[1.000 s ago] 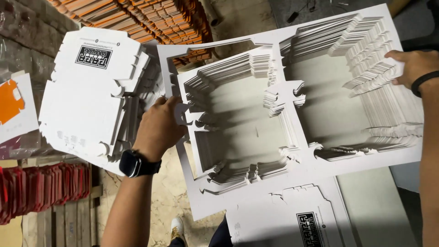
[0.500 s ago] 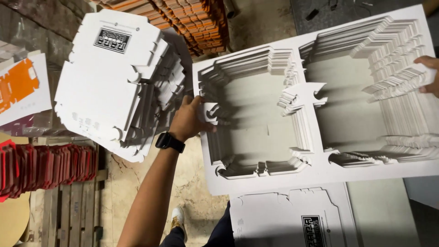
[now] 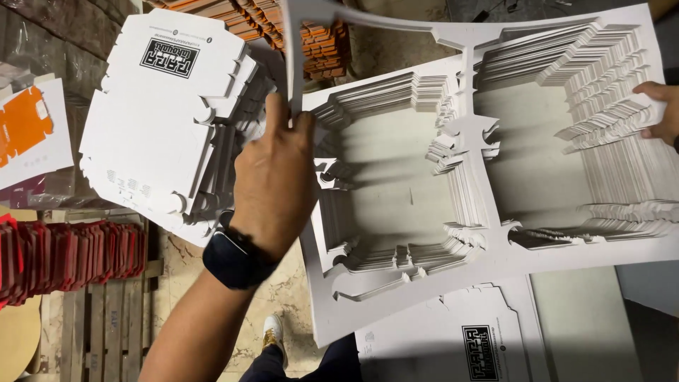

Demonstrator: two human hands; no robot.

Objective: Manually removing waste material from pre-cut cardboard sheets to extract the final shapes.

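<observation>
1. Landmark first: the thick stack of white die-cut cardboard waste frames [image 3: 495,262], two big rectangular cut-outs side by side, spreads across the middle and right of the view, long axis running left to right
2. Left hand [image 3: 272,187], dark smartwatch [image 3: 233,258] on the wrist, sits at the stack's left edge, fingers pinched tight on the top thin white frame sheet [image 3: 368,32]
3. That sheet peels up off the stack; its near corner rises above the left cut-out while its far strip trails right along the stack's upper edge
4. So the sheet lies up and to the right of the grip, and its length follows the stack's own long axis
5. Right hand [image 3: 658,110] is over at the stack's right edge, fingers resting on the stepped inner wall of the right cut-out; whether it clamps or only presses there, I cannot tell
6. Left hand is clearly the nearer one to the lifted corner; the right is well apart, at the opposite end
7. Left of the stack, just beside the left hand, leans a pile of white punched-out carton blanks [image 3: 170,113], a black printed label on top
8. Below the stack another white carton blank [image 3: 453,339] lies flat
9. Far left of the stack: a row of red flat-packed cartons [image 3: 71,258] standing on a wooden pallet [image 3: 99,332], and a white sheet with an orange shape [image 3: 28,131] above them
</observation>
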